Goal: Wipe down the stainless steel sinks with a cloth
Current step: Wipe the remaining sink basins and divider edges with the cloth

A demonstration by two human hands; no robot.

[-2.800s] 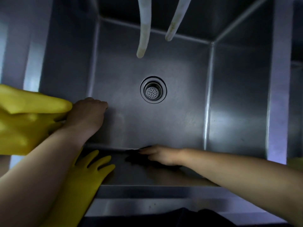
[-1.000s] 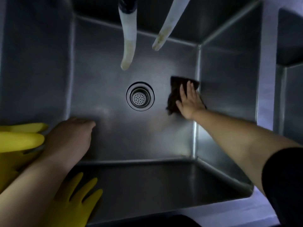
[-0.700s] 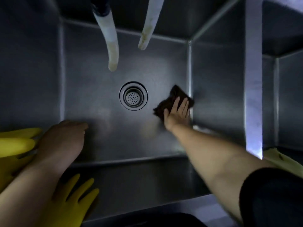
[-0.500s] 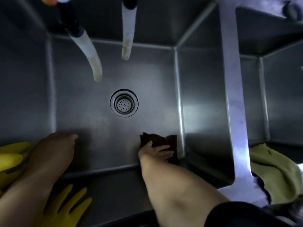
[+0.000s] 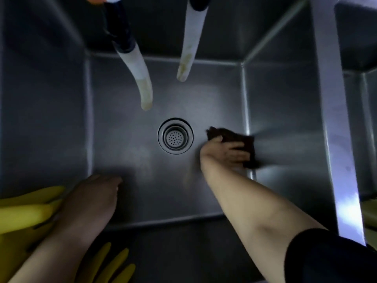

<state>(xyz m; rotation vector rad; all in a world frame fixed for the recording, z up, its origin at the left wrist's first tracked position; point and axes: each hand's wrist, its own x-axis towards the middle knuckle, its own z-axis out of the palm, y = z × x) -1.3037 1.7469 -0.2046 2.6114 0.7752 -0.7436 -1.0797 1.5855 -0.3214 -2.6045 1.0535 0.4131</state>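
Note:
I look down into a stainless steel sink [image 5: 126,152] with a round drain [image 5: 175,135] in its floor. My right hand [image 5: 224,153] presses a dark brown cloth [image 5: 247,142] flat on the sink floor, right of the drain and against the foot of the right wall. Its fingers lie spread over the cloth and point right. My left hand [image 5: 91,199] rests on the front left rim, fingers curled down over the edge with the tips hidden.
Two pale hoses, the left one [image 5: 142,86] and the right one [image 5: 188,50], hang over the back of the basin. Yellow rubber gloves lie on the left rim [image 5: 24,211] and over the front edge [image 5: 106,264]. A steel divider [image 5: 334,139] separates a second basin [image 5: 365,94], where a yellow-green rag [image 5: 370,213] lies.
My right hand slid the cloth from the front right corner of the floor back toward the drain's right side. My left hand stayed on the rim.

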